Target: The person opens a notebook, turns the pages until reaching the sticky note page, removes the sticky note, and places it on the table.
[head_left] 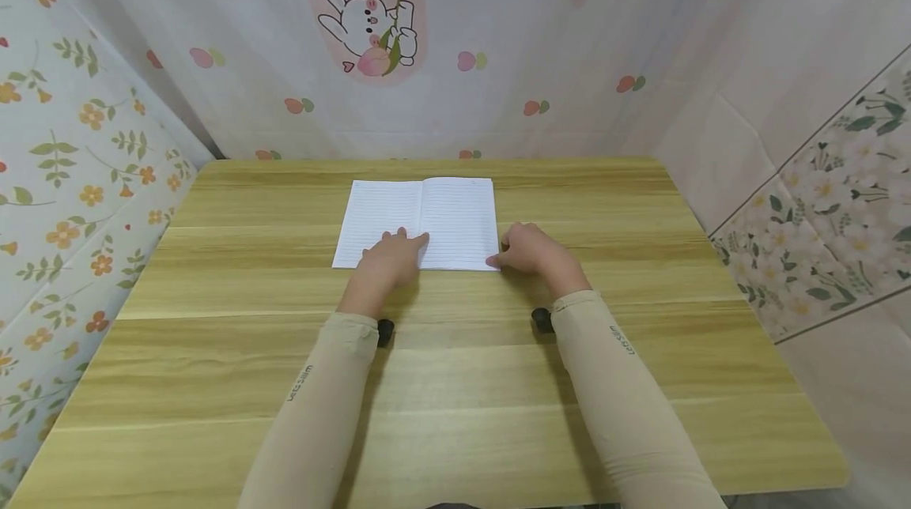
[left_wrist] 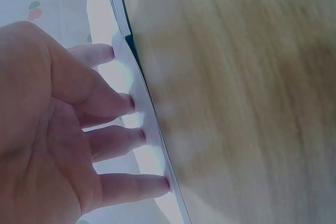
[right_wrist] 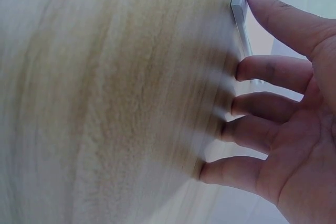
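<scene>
An open notebook [head_left: 459,224] with lined white pages lies flat on the wooden table [head_left: 455,382]. My left hand [head_left: 393,258] rests on its left page near the lower edge, fingers spread, with the thumb reaching toward the centre fold. In the left wrist view, the fingertips of that hand [left_wrist: 63,124] press down on the paper. At the lower right corner is my right hand [head_left: 528,248], its thumb touching the page there. The right wrist view shows the other fingers of this hand [right_wrist: 294,124] set down on the tabletop beside the notebook's edge.
A white curtain [head_left: 498,35] with a rabbit drawing hangs behind the table's far edge. Flowered cloth [head_left: 78,177] stands along the left side, and a pale flowered panel [head_left: 840,201] is on the right. Dark wrist-worn pieces [head_left: 542,321] sit under both wrists.
</scene>
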`<state>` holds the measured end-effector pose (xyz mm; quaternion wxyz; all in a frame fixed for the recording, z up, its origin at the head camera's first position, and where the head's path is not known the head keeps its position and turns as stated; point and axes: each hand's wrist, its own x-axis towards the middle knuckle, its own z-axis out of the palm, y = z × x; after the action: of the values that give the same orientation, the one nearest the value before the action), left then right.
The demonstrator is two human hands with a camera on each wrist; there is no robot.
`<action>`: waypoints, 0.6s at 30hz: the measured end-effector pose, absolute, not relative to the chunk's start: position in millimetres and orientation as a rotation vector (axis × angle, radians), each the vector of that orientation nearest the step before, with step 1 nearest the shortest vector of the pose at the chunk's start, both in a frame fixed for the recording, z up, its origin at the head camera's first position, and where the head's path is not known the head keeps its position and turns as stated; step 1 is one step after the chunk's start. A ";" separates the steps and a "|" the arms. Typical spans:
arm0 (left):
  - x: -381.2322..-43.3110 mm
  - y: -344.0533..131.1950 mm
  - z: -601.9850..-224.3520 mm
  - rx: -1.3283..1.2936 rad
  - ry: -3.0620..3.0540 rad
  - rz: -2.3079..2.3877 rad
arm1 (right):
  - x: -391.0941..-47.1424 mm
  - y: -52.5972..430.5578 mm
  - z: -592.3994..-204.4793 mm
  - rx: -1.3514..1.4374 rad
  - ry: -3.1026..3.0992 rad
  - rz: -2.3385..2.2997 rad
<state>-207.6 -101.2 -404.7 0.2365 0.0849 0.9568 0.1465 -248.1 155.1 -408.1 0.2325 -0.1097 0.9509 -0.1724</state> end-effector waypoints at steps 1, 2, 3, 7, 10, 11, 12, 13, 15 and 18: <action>-207.6 -100.8 -404.7 0.234 2.625 0.395 | -248.1 155.0 -408.0 -0.298 2.612 -0.474; -207.5 -100.3 -404.7 0.233 2.627 0.390 | -248.2 154.8 -408.0 -0.294 2.611 -0.474; -207.3 -99.6 -404.7 0.231 2.628 0.386 | -248.3 154.7 -408.0 -0.291 2.610 -0.474; -206.0 -96.1 -405.4 0.205 2.634 0.375 | -249.0 154.9 -408.6 -0.290 2.610 -0.472; -204.6 -94.4 -405.7 0.188 2.639 0.376 | -249.8 155.5 -409.4 -0.293 2.612 -0.468; -204.2 -94.1 -405.7 0.185 2.640 0.378 | -249.9 155.5 -409.6 -0.291 2.613 -0.469; -203.9 -93.9 -405.5 0.186 2.642 0.377 | -250.1 155.6 -409.7 -0.292 2.612 -0.469; -203.5 -94.0 -405.1 0.187 2.643 0.378 | -250.1 155.5 -409.8 -0.295 2.612 -0.468; -202.8 -94.2 -404.1 0.195 2.645 0.376 | -250.3 155.1 -410.0 -0.297 2.611 -0.470; -202.0 -94.5 -402.6 0.200 2.643 0.380 | -250.4 154.8 -410.5 -0.300 2.610 -0.474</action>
<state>-202.0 -94.5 -402.6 0.2300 0.0726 0.9606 0.1382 -250.4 154.8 -410.5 0.2336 -0.1091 0.9506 -0.1726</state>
